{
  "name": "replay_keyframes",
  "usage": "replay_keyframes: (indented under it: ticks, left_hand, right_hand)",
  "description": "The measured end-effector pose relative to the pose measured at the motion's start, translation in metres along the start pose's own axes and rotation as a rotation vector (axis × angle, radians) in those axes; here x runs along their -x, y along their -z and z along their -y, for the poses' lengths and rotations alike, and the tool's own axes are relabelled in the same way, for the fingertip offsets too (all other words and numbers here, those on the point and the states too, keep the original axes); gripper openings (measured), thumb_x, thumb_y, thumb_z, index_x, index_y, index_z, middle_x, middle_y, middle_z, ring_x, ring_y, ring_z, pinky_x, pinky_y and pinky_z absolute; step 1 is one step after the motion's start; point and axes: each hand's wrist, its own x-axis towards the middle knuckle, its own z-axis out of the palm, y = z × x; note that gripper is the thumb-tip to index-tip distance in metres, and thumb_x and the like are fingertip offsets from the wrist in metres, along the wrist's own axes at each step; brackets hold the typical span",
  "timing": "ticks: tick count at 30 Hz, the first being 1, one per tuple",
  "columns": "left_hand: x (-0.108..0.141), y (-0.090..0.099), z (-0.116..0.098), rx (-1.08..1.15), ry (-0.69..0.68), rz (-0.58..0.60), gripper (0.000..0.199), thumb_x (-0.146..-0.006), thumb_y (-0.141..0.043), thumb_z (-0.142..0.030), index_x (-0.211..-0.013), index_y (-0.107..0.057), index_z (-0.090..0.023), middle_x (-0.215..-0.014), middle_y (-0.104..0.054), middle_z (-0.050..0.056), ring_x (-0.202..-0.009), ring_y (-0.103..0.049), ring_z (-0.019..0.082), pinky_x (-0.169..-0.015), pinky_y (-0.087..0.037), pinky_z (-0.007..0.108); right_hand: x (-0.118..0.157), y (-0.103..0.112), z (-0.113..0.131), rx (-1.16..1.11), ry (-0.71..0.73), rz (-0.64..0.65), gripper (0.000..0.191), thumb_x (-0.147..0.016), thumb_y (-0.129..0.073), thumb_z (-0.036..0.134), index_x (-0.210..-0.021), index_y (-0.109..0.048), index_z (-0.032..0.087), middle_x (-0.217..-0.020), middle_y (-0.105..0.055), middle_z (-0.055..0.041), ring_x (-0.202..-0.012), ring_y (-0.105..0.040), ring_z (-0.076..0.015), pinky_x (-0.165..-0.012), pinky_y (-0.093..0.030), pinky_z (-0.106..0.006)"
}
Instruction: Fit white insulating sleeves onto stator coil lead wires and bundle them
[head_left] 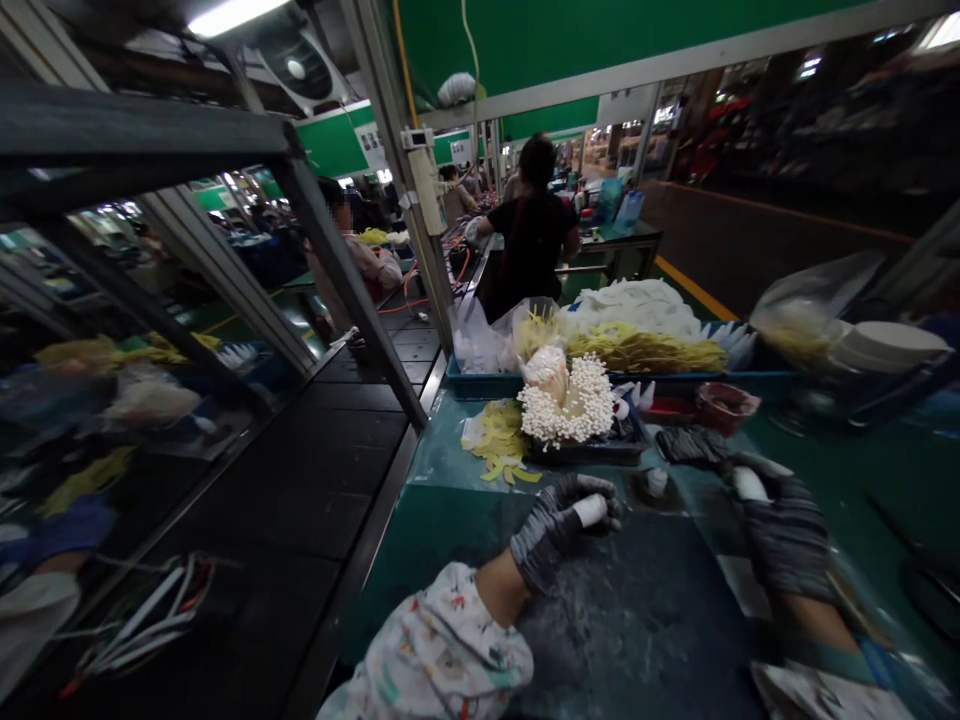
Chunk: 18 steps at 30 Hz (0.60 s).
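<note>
My left hand [556,528] wears a grey striped glove, with a white wrap on the thumb. Its fingers are loosely curved above the dark mat [637,620], and nothing shows between them. On the right, my right hand [786,525] has a similar glove and white thumb wrap. Motion blurs its fingers, beside a dark crumpled cloth [688,444]; whether they hold anything is unclear. Between the hands, a small white piece [657,482] stands on a dark patch. Beyond my left hand lie yellow strips [499,435] and a bundle of white-tipped stems [574,400] on a dark tray [585,455].
Behind, a blue tray [484,385] bears white and yellow strips [649,350]. A reddish-brown pot [726,408] stands nearby. Left of the table runs a dark conveyor [300,520] carrying a wire bundle [150,620], beside a metal post [352,290]. A co-worker [531,235] sits ahead.
</note>
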Motion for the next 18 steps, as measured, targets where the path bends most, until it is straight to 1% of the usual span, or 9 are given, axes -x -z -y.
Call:
replay_keyframes:
  ticks: [3,6,10,13,15,16,18]
  left_hand:
    - [0.001,-0.001,-0.003,-0.009,0.021,-0.005,0.052,-0.062,-0.102,-0.050,-0.095,-0.079,-0.017,-0.089,-0.075,0.006,-0.077,-0.071,0.016,-0.079,-0.054,0.028]
    - [0.002,0.000,-0.007,-0.031,0.027,-0.006,0.049,-0.063,-0.101,-0.049,-0.094,-0.079,-0.017,-0.088,-0.075,0.005,-0.077,-0.070,0.016,-0.079,-0.054,0.029]
    - [0.006,0.005,-0.013,-0.105,-0.006,-0.027,0.041,-0.073,-0.096,-0.048,-0.098,-0.080,-0.021,-0.089,-0.075,0.004,-0.080,-0.070,0.016,-0.079,-0.055,0.028]
    - [0.008,0.011,-0.021,-0.180,-0.038,-0.021,0.033,-0.081,-0.090,-0.048,-0.099,-0.080,-0.023,-0.091,-0.075,0.003,-0.082,-0.069,0.016,-0.081,-0.054,0.028]
    - [0.009,0.014,-0.028,-0.225,-0.065,-0.051,0.033,-0.082,-0.089,-0.049,-0.099,-0.079,-0.023,-0.090,-0.075,0.003,-0.082,-0.069,0.016,-0.082,-0.054,0.028]
    - [0.009,0.016,-0.031,-0.241,-0.084,-0.076,0.034,-0.081,-0.090,-0.050,-0.099,-0.079,-0.023,-0.089,-0.075,0.003,-0.082,-0.068,0.016,-0.082,-0.054,0.028]
    - [0.010,0.018,-0.038,-0.248,-0.126,-0.135,0.038,-0.077,-0.092,-0.052,-0.096,-0.079,-0.022,-0.085,-0.074,0.002,-0.079,-0.067,0.015,-0.081,-0.055,0.027]
  right_hand:
    - [0.000,-0.002,-0.007,-0.031,0.027,-0.009,0.026,-0.079,-0.062,0.049,-0.098,-0.067,0.032,-0.112,-0.071,-0.0097,-0.125,-0.064,-0.0444,-0.116,-0.042,-0.068]
    - [0.004,-0.003,-0.008,-0.068,0.058,-0.020,0.026,-0.082,-0.063,0.050,-0.099,-0.068,0.031,-0.111,-0.072,-0.0086,-0.121,-0.066,-0.0436,-0.114,-0.044,-0.070]
    - [0.015,-0.006,-0.001,-0.087,0.099,-0.069,0.019,-0.090,-0.061,0.050,-0.097,-0.068,0.033,-0.108,-0.076,-0.0084,-0.113,-0.070,-0.0403,-0.112,-0.049,-0.066]
    - [0.019,-0.005,0.006,-0.061,0.108,-0.092,0.018,-0.094,-0.059,0.048,-0.097,-0.068,0.034,-0.108,-0.077,-0.0075,-0.111,-0.073,-0.0375,-0.105,-0.056,-0.061]
    - [0.010,0.003,0.010,-0.022,0.113,-0.101,0.019,-0.095,-0.057,0.047,-0.100,-0.068,0.033,-0.107,-0.078,-0.0073,-0.107,-0.074,-0.0350,-0.100,-0.060,-0.057]
    - [0.000,0.011,0.013,0.005,0.120,-0.111,0.020,-0.095,-0.057,0.046,-0.103,-0.068,0.032,-0.107,-0.078,-0.0076,-0.105,-0.075,-0.0336,-0.098,-0.061,-0.055]
    - [-0.034,0.032,0.019,0.080,0.137,-0.147,0.026,-0.093,-0.058,0.042,-0.113,-0.067,0.029,-0.113,-0.077,-0.0097,-0.107,-0.074,-0.0317,-0.100,-0.060,-0.052]
